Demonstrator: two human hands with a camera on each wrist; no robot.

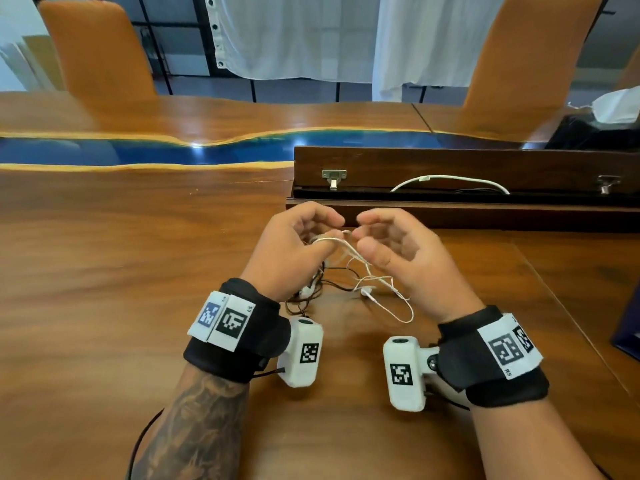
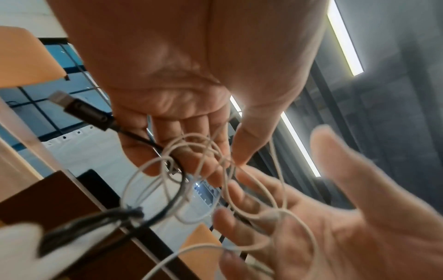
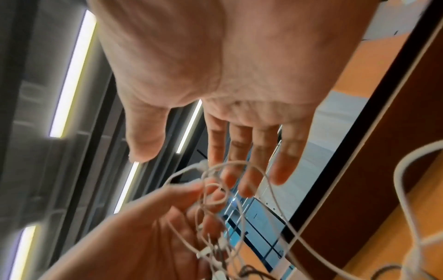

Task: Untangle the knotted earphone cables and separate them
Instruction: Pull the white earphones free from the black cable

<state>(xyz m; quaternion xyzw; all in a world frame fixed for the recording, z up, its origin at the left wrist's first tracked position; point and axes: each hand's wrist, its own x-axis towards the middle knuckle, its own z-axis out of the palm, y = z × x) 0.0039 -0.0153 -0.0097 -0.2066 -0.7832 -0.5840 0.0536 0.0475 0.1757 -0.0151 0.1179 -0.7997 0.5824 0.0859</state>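
I'm seeing black wrist straps (image 1: 239, 336) bearing white fiducial-marker patches, a white camera block (image 1: 302, 355) at three o'clock of the left strap, and tattoos (image 1: 194, 431) covering the left forearm.

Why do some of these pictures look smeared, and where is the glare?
Head view: sharp, with a bright reflection on the glossy table. Left wrist view: the right hand is motion-blurred and the ceiling light strips glare. Right wrist view: the left hand and white cable are smeared.
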